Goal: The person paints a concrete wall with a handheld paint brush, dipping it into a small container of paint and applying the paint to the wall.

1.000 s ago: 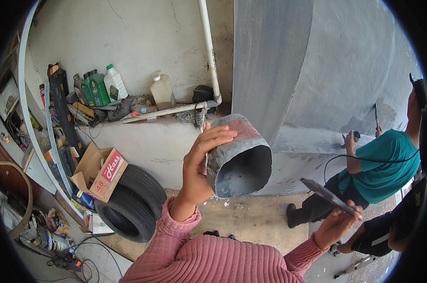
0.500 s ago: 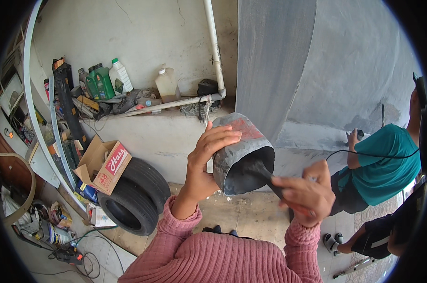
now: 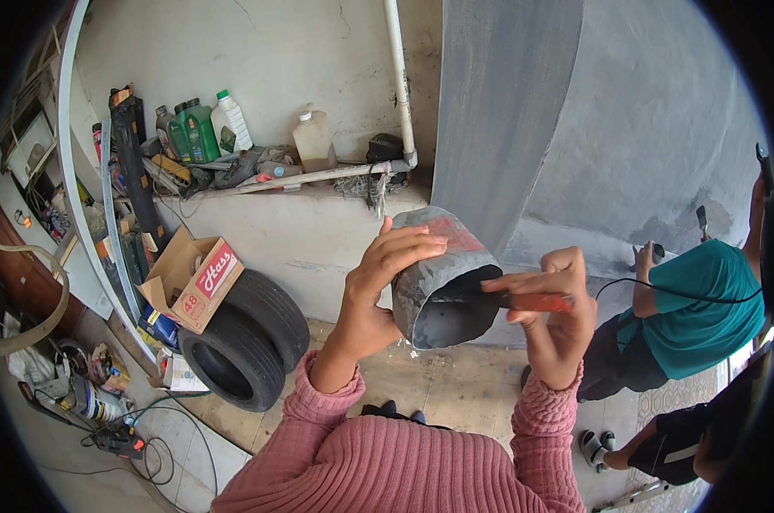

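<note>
My left hand [image 3: 375, 286] is wrapped round the side of a grey, paint-crusted container [image 3: 421, 278] with a reddish patch. It is tilted so that its mouth faces me and to the right, showing a dark grey inside. In my right hand [image 3: 561, 321], a paintbrush with a reddish handle [image 3: 537, 302] is pinched between thumb and fingers. The dark head of the brush reaches into the container's mouth, and its tip is hard to make out there.
At right, a co-worker in a teal shirt [image 3: 695, 295] is near the grey wall [image 3: 644, 120]. Two stacked tyres [image 3: 263, 342] and an open cardboard box [image 3: 203, 286] stand at left. Several bottles [image 3: 200, 132] line the ledge; cables [image 3: 160, 427] lie on the floor.
My right hand has turned and risen slightly, bringing the brush from a downward slant to nearly level. The container has shifted slightly right in view, still in my left hand.
</note>
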Demonstrator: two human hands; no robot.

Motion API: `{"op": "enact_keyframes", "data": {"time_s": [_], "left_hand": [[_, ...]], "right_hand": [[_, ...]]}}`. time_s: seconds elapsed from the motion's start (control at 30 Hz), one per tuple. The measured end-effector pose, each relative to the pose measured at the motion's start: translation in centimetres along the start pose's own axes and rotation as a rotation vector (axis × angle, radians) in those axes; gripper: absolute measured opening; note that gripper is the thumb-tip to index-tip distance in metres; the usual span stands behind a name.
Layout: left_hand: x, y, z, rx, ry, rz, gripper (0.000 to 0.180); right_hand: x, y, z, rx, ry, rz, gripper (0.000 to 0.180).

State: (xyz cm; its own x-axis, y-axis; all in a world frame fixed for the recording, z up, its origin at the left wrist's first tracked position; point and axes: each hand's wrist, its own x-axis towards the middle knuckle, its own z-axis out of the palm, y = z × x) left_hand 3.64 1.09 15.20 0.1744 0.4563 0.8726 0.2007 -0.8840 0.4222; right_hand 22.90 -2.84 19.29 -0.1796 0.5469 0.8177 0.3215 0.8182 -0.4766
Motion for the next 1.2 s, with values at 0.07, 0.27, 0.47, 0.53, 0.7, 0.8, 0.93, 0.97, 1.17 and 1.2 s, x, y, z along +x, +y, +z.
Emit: {"op": "enact_keyframes", "data": {"time_s": [0.07,0.27,0.47,0.53,0.7,0.8,0.93,0.97,1.17,1.2], "left_hand": [[-0.3,0.2,0.5,-0.02,0.003,-0.013,0.048],[-1.3,0.4,1.8,-0.044,0.04,-0.039,0.057],[-1.9,0.6,2.8,-0.076,0.089,-0.05,0.055],[-2.0,0.7,2.7,-0.086,0.106,-0.047,0.055],[-2.1,1.2,2.6,-0.091,0.133,0.025,0.052],[-2.1,1.5,2.6,-0.068,0.116,0.053,0.052],[-2.6,1.2,2.2,-0.068,0.112,0.0,0.053],[-2.8,1.1,2.1,-0.042,0.108,-0.009,0.054],[-2.7,1.0,3.2,-0.009,0.134,-0.085,0.055],[-2.9,0.9,3.3,-0.01,0.133,-0.083,0.055]], "right_hand": [[-0.4,0.4,-0.3,0.123,0.104,0.019,0.017],[-2.5,0.5,-1.2,0.608,0.417,0.224,0.02],[-2.8,-0.8,-1.6,0.223,0.253,-0.037,0.019],[-2.3,-1.1,-1.2,0.046,0.092,-0.207,0.02],[-1.8,-1.3,-0.5,-0.449,-0.122,-0.329,0.025],[-1.9,-1.2,-0.8,-0.384,-0.135,-0.286,0.019],[-2.1,-1.1,-1.4,-0.017,-0.073,-0.113,0.015],[-2.3,-0.9,-1.1,-0.01,-0.076,-0.112,0.015],[-3.3,-0.4,-1.5,0.719,0.336,0.274,0.018],[-3.5,0.3,-1.5,0.683,0.37,0.213,0.016]]}}
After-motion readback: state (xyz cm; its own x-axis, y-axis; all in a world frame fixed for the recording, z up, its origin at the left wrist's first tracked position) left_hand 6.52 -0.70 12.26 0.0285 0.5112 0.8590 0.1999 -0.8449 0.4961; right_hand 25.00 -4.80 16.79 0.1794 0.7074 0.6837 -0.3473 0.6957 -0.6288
